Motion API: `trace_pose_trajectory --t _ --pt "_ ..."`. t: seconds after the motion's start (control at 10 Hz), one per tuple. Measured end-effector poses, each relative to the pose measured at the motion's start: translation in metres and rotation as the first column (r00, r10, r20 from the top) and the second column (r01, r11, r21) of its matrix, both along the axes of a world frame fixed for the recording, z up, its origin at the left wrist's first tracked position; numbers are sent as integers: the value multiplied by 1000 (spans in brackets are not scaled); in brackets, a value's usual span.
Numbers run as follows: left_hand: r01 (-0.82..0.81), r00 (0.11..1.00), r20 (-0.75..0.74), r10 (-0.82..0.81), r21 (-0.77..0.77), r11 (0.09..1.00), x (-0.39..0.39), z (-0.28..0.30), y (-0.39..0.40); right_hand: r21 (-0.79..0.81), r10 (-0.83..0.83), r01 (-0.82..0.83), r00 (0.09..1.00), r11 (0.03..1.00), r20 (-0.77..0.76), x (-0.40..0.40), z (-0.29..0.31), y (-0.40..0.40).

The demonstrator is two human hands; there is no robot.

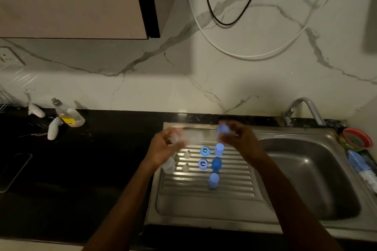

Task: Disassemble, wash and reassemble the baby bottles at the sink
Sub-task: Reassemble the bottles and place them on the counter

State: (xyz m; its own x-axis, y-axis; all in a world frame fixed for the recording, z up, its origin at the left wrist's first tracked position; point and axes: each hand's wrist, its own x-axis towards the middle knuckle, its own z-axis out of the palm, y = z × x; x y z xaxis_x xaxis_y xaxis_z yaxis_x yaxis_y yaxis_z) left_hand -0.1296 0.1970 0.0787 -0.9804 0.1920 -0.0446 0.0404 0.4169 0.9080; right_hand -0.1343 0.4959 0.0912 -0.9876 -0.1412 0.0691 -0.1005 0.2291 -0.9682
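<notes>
both hands up over the back edge of the drainboard (204,199), motion blur. left hand (163,146) grips a clear bottle body (191,137) held sideways; right hand (238,136) pinches a blue cap (222,129) at the bottle's right end, whether it is touching the bottle i cannot tell. on the ribbed drainboard below: two blue collar rings (204,151), three more blue caps (219,149) in a column, two clear nipples (187,155), another clear bottle (169,166) lying by the left wrist. sink basin (306,179) to the right, tap (304,108) behind. dish soap bottle (68,114) with a yellow label on the black counter (81,169) far left, writing too blurred to read. red bowl (357,138) at far right.
</notes>
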Motion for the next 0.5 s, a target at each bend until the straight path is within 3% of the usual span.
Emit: trace_pose_trajectory --t 0.1,0.2,0.3,0.4,0.5 --pt "35 952 -228 -204 -580 814 0 -18 18 747 -17 76 996 660 -87 0 -52 17" --pt "-38 968 -249 -27 -252 967 -15 8 30 507 -211 261 965 822 -155 -8 -14 14" --pt "-92 996 66 66 550 830 -27 57 35 -320 -168 147 985 936 -38 -15 60 13" --pt "-273 947 320 -8 821 501 -35 64 36 -856 10 74 996 511 92 -3 90 6" --pt "-14 999 45 26 -247 969 -33 23 20 70 -27 31 998 997 -60 6 40 14"
